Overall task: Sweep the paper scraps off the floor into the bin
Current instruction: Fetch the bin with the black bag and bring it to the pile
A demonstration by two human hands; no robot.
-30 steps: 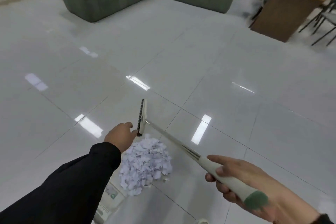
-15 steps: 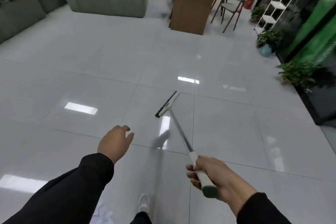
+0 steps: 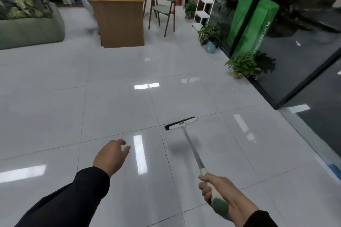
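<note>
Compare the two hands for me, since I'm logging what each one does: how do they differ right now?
The right hand grips the broom by its handle, fingers curled round it; the left hand holds nothing, fingers loosely spread. The right hand sits low, near the bottom edge of the view; the left hand reaches further out over the floor. Both come out of dark sleeves.
</note>
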